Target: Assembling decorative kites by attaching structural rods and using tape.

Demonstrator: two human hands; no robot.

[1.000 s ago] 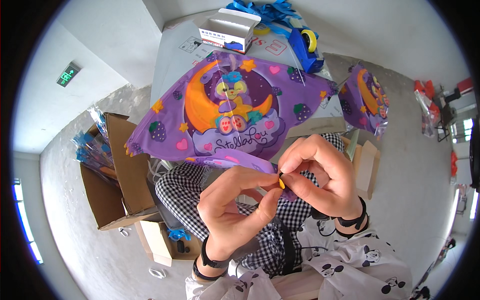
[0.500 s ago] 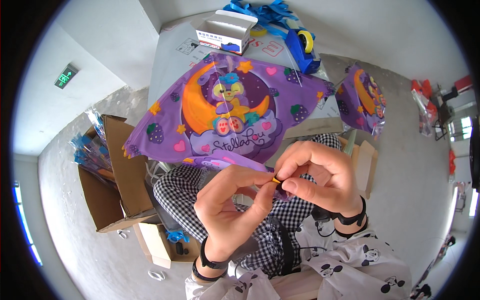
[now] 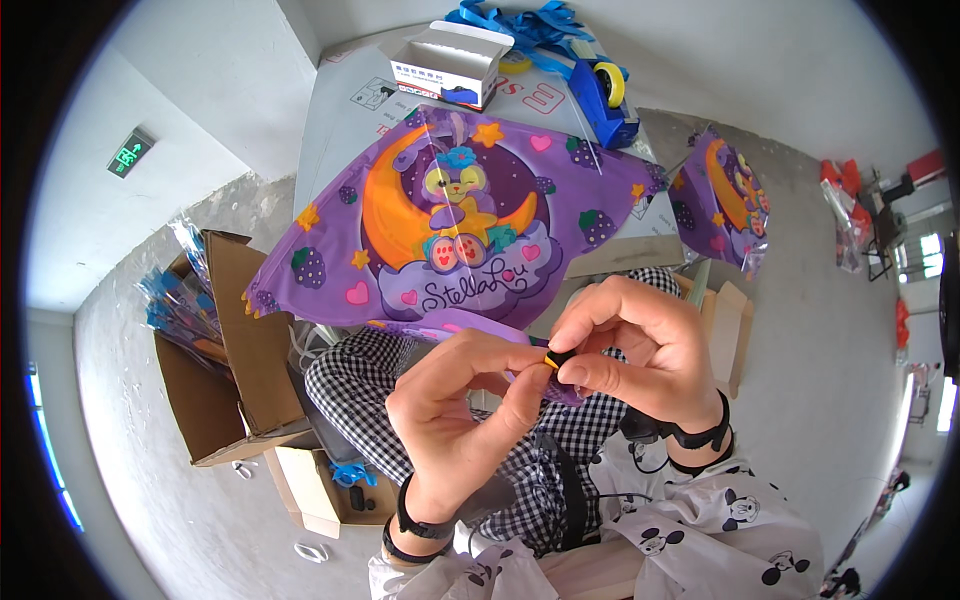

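A purple kite [image 3: 330, 220] with a cartoon rabbit and an orange moon is spread over the table's near part and hangs toward my lap. Just below its lower edge, my left hand [image 3: 465, 405] pinches a small yellow-orange tip [image 3: 550, 362] between thumb and forefinger. My right hand [image 3: 640, 345] holds a small black cap [image 3: 560, 355] in its fingertips, right against that tip. Purple fabric [image 3: 563, 388] shows under the fingers. Whether the cap sits over the tip or only touches it is hard to tell.
On the table [image 3: 335, 140] stand an open white box [image 3: 445, 72], a blue tape dispenser [image 3: 603, 105] and blue ribbons [image 3: 530, 25]. A cardboard box [image 3: 260, 340] of wrapped packs is at left. A smaller carton [image 3: 310, 490] holds black pieces. Another purple kite [image 3: 725, 200] hangs at right.
The black cap shows more between my fingertips now, as my right fingers have shifted slightly around it. The kite's lower part has moved a little, baring more of its lettering.
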